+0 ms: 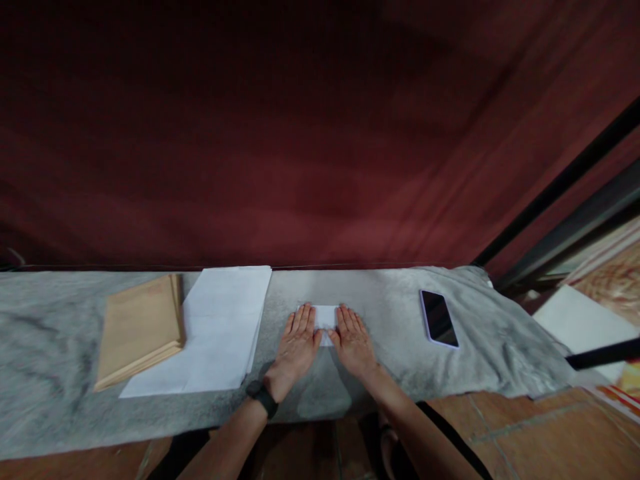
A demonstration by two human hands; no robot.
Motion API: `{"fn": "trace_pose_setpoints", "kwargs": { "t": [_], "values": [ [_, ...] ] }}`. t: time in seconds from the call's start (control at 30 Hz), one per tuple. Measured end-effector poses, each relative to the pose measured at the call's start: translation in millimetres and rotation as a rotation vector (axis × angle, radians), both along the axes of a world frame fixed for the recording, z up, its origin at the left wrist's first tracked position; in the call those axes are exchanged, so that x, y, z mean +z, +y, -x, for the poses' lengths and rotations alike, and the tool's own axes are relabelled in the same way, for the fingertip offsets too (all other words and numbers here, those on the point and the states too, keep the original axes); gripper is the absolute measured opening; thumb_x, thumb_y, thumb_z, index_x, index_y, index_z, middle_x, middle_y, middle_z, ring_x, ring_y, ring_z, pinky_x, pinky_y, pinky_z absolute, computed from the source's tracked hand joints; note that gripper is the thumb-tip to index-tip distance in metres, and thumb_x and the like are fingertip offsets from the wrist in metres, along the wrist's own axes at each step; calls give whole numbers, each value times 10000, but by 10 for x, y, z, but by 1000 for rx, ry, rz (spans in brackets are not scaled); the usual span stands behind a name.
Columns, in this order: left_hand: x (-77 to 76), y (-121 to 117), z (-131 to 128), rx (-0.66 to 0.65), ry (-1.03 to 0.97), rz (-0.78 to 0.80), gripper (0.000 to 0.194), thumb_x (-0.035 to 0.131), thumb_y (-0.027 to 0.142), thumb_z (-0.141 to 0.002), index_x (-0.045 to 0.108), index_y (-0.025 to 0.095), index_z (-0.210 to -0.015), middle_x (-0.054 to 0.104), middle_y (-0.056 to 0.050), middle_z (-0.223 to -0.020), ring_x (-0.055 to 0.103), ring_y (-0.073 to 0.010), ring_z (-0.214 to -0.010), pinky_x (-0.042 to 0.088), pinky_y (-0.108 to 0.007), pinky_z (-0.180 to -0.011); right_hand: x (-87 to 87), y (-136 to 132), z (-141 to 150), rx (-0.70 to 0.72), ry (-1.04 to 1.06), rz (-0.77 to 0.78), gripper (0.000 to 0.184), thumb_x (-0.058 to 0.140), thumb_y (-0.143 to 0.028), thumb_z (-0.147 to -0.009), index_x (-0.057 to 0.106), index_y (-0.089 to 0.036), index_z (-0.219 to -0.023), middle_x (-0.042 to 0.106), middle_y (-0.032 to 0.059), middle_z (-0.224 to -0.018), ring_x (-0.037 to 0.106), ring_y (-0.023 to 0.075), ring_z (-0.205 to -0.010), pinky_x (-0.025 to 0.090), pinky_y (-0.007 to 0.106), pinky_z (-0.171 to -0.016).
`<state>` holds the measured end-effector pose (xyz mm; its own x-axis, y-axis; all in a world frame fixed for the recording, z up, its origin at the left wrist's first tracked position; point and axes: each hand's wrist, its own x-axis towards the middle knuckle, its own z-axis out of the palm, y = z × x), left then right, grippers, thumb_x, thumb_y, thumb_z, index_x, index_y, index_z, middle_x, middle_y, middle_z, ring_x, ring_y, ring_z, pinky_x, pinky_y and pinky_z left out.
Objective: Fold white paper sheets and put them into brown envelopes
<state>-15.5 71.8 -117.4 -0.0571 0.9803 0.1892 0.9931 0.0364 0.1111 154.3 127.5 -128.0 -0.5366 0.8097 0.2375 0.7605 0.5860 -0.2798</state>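
Observation:
A small folded piece of white paper (326, 316) lies on the grey cloth between my hands. My left hand (299, 339) rests flat on its left part, fingers stretched out and pointing away from me. On the right part lies my right hand (354, 339), also flat, fingers extended. The two thumbs come close together near the paper's lower middle. Both palms hide the paper's side edges. To the left of my left hand is a stack of large white sheets (220, 327), partly under several brown envelopes (140, 327).
A phone (439, 319) with a light purple case lies to the right on the grey cloth (395, 333). A dark red surface (320, 167) rises behind the cloth. Dark bars (560, 180) stand at the right, and a tiled floor (520, 427) shows in front.

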Motion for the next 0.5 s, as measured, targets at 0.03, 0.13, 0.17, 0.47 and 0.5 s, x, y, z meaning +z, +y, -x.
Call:
{"fn": "trace_pose_setpoints", "kwargs": {
  "t": [0.03,0.13,0.17,0.47,0.5],
  "values": [
    [-2,-1,24,10,-1,-3,596,307,368,-1016,361,81,-1536,376,-173,-1589,287,-261,-1509,206,-458,-1235,-2,14,-27,-8,0,-6,609,318,-453,-1055,376,-83,-1536,362,174,-1592,346,287,-1483,291,485,-1216],
    [-7,-18,94,32,-11,15,627,320,428,-1016,349,93,-1545,379,-170,-1588,300,-269,-1504,211,-466,-1234,-2,51,-107,-11,-4,-15,608,311,-445,-1055,383,-74,-1531,353,177,-1596,348,290,-1481,285,485,-1217],
    [-6,-28,116,36,-15,22,637,323,441,-1015,343,95,-1549,377,-170,-1589,302,-271,-1503,217,-469,-1233,-2,60,-131,-10,-7,-16,609,311,-443,-1054,381,-70,-1530,353,179,-1595,346,291,-1482,282,488,-1218],
    [47,-93,157,53,-24,6,639,345,466,-1017,361,96,-1538,345,-178,-1603,293,-294,-1505,210,-490,-1233,65,20,-187,-84,-5,-14,607,387,-390,-1030,357,-61,-1539,316,179,-1613,290,315,-1504,257,521,-1224],
    [65,-98,139,35,-21,-6,623,356,445,-1018,371,96,-1533,335,-177,-1609,280,-296,-1509,210,-492,-1234,89,-4,-169,-73,0,-23,595,384,-358,-1028,345,-67,-1546,297,169,-1623,282,307,-1508,255,519,-1227]
  ]
}}
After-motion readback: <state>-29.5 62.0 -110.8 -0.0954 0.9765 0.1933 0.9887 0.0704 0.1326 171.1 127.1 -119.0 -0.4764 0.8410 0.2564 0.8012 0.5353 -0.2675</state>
